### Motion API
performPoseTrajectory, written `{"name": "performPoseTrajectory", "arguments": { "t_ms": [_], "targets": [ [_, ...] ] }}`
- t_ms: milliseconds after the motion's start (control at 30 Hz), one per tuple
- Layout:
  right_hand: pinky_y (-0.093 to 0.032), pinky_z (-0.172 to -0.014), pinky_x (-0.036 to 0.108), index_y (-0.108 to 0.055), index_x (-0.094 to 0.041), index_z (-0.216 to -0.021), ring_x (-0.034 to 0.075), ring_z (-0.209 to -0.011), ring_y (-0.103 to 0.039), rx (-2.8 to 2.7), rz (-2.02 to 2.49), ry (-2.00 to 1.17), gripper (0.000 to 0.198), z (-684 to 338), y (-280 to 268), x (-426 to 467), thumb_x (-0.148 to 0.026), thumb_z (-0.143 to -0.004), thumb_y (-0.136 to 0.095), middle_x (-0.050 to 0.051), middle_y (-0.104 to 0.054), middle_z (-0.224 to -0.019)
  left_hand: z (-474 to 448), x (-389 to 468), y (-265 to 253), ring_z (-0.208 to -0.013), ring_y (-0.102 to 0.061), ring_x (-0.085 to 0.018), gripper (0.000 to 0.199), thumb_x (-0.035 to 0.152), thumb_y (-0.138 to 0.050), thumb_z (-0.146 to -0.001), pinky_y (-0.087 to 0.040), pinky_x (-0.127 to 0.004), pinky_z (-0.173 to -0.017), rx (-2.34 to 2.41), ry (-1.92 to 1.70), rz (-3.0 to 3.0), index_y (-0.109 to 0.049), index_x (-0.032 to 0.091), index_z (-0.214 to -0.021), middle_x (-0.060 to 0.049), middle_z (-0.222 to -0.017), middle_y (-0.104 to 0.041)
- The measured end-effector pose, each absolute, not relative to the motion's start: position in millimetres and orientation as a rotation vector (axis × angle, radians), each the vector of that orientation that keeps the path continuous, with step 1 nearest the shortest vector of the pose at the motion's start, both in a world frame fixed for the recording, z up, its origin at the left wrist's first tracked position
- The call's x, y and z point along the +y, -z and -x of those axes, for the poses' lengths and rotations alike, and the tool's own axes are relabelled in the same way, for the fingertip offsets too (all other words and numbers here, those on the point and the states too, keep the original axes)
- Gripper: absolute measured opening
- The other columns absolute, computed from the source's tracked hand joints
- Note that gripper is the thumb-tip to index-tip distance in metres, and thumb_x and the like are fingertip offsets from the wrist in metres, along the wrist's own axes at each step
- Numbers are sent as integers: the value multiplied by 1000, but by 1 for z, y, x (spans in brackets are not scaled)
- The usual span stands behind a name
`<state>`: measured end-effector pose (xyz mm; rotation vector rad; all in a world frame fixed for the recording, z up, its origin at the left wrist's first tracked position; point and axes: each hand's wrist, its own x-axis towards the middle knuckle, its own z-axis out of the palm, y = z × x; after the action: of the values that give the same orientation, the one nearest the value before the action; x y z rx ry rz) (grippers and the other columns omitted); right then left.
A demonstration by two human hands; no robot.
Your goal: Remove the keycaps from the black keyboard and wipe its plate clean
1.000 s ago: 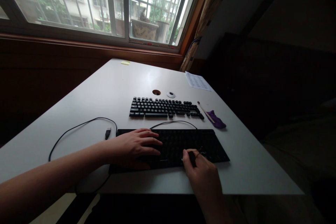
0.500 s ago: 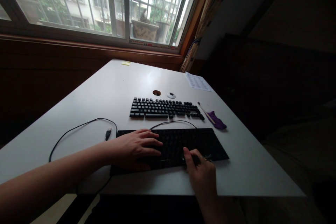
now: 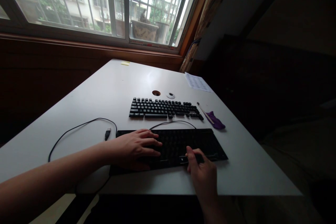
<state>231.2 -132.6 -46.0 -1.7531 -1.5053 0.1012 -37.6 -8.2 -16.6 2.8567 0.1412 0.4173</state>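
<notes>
A black keyboard base (image 3: pixel 178 141), seemingly stripped of its keycaps, lies near the desk's front edge. My left hand (image 3: pixel 139 145) rests on its left part, fingers spread and palm down. At the lower right of the base, my right hand (image 3: pixel 202 168) is closed in a pinch on a slim dark tool (image 3: pixel 183 159) with a small white mark; its kind is mostly hidden by the fingers. Behind the base, black keycaps (image 3: pixel 162 107) are laid out in keyboard order. The keyboard's cable (image 3: pixel 81 124) loops left, its USB plug (image 3: pixel 107 133) lying near my left wrist.
To the right of the keycaps, a thin white stick with a dark tip (image 3: pixel 204 112) leans on a purple cloth (image 3: pixel 216 120). Toward the back are a cable hole (image 3: pixel 156 93), its round cover (image 3: pixel 170 95), a printed sheet (image 3: pixel 197 82) and a yellow note (image 3: pixel 125 63).
My right hand has turned slightly, and more of the dark tool now shows to the left of the thumb. My left hand stays in place on the keyboard base.
</notes>
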Motion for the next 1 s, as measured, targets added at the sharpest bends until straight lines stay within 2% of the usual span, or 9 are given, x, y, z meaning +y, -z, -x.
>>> {"name": "performPoseTrajectory", "arguments": {
  "t_ms": [100,200,300,400,733,833,1000],
  "targets": [
    [-40,-54,25,-62,-22,-69,14,-47,-60,-1616,1736,81,45,-228,49,-132,-49,-103,-49,-3,-59,-51,37,-8,17,-138,-47,-35,49,41,-71,-90,-37,-53,-117,141,-436,-2857,-62,26,-135,-8,-145,-58],
    [-42,-61,27,-65,-21,-76,16,-56,-65,-1752,1686,193,39,-227,48,-132,-44,-104,-49,0,-67,-65,37,-8,18,-137,-48,-35,49,41,-72,-89,-39,-52,-116,129,-476,-2852,-62,26,-134,-9,-143,-59],
    [-44,-66,28,-67,-21,-86,18,-67,-68,-1849,1681,170,31,-230,41,-132,-40,-104,-50,3,-71,-78,37,-8,18,-137,-49,-35,49,40,-73,-88,-39,-52,-116,124,-495,-2848,-62,26,-134,-9,-142,-60],
    [-44,-67,28,-66,-22,-87,19,-71,-70,-1912,1684,66,28,-234,34,-134,-39,-104,-50,3,-71,-82,37,-8,17,-137,-48,-36,49,41,-72,-89,-39,-53,-116,127,-484,-2851,-62,26,-134,-10,-143,-60],
    [-38,-55,28,-59,-23,-80,21,-59,-71,-2119,1936,-57,24,-233,20,-118,-30,-100,-49,1,-69,-62,37,-8,19,-137,-48,-35,50,41,-73,-89,-39,-52,-117,120,-486,-2859,-62,25,-135,-9,-142,-60],
    [-38,-53,28,-57,-24,-77,21,-57,-70,-2096,1868,-61,30,-236,22,-118,-34,-102,-44,1,-67,-60,37,-9,19,-136,-49,-35,50,41,-73,-88,-40,-52,-116,126,-496,-2859,-62,25,-134,-9,-141,-61],
    [-41,-54,25,-53,-25,-72,17,-51,-65,-1960,1769,-255,39,-242,26,-124,-44,-104,-41,-2,-61,-53,37,-9,17,-136,-49,-35,49,40,-72,-89,-39,-52,-117,120,-496,-2850,-62,26,-135,-11,-141,-61]
  ]
}}
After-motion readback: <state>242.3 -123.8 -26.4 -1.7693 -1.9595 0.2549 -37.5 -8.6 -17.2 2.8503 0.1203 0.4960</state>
